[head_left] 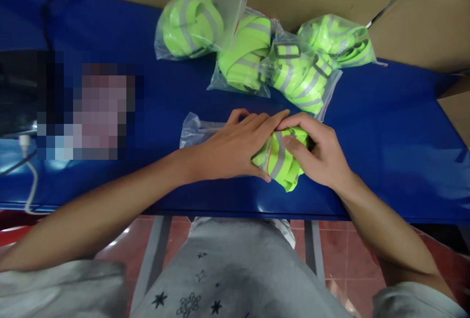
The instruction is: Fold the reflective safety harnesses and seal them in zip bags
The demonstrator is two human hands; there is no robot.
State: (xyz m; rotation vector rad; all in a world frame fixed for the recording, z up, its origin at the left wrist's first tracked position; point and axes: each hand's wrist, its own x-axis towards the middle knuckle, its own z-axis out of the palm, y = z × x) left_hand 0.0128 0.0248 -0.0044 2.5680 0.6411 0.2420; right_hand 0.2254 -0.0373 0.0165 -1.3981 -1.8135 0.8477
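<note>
A folded neon-green reflective vest with grey stripes lies near the front edge of the blue table. My left hand presses on its left side, fingers together, over a clear plastic bag that sticks out to the left. My right hand grips the vest's right side, thumb on top and fingers curled over it. Both hands touch at the fingertips above the vest.
Several bagged green vests lie in a cluster at the back of the table. A blurred dark object and a white cable sit at the left. Brown cardboard lies behind the table.
</note>
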